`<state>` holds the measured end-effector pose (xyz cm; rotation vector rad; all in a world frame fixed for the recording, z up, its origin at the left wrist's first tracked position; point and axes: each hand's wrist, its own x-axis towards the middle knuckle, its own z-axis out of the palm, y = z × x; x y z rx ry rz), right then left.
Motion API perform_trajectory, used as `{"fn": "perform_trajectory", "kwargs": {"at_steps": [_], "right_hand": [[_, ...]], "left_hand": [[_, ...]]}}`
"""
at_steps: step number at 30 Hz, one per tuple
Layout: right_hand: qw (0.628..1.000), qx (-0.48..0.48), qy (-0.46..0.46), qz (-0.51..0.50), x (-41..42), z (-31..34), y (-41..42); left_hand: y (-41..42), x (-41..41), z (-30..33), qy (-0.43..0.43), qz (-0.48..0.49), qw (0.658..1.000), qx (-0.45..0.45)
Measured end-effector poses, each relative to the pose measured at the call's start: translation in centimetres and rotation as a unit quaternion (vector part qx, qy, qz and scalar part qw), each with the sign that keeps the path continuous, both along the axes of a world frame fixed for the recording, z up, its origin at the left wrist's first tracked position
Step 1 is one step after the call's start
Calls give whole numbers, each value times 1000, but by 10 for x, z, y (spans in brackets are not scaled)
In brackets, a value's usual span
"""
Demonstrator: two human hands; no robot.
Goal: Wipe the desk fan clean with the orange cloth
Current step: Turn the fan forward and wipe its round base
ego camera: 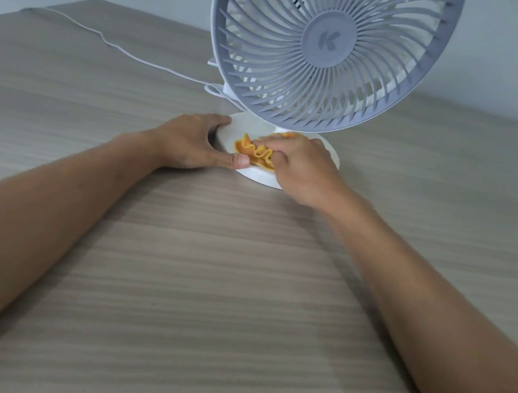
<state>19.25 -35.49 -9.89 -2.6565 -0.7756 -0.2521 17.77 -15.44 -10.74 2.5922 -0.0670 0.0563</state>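
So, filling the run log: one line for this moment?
left hand steadies white round fan base | right hand presses crumpled orange cloth on it

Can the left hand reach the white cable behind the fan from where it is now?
Probably yes. The left hand grips the base edge, and the cable lies on open table beyond it, nothing between.

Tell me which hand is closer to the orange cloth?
Right. The right hand is pressed on the orange cloth on the fan's white base. The left hand grips the base's left edge, its thumb just beside the cloth.
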Motion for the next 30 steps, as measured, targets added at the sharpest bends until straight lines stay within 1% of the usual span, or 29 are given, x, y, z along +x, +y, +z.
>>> {"fn": "perform_trajectory", "kwargs": {"at_steps": [3,5,8,10,12,14,18,20,25,30], "right_hand": [[999,19,13,33,-4,3,3],[997,59,32,49,-8,5,-6],[982,181,53,7,-14,9,-34],[973,224,37,-36,-12,11,-56],[973,219,7,-75,-4,10,-76],[977,195,1,-92,4,8,-87],[987,141,44,-56,15,1,-85],[991,121,44,-43,20,0,-84],[993,107,36,-33,32,2,-94],[993,105,49,21,34,3,-99]], "left_hand": [[-1,-3,1,8,2,1000,-11],[-3,-8,1,3,-2,1000,0],[-9,-16,0,-53,-10,999,3],[-17,-23,-1,-99,1,995,7],[-32,-29,-4,-151,11,988,33],[-50,-35,-5,-192,-15,979,65],[-73,-38,-9,-205,-130,954,174],[-75,-37,-7,-210,-144,945,206],[-66,-28,-4,-168,-106,960,197],[-51,-15,2,-152,-44,970,186]]}}
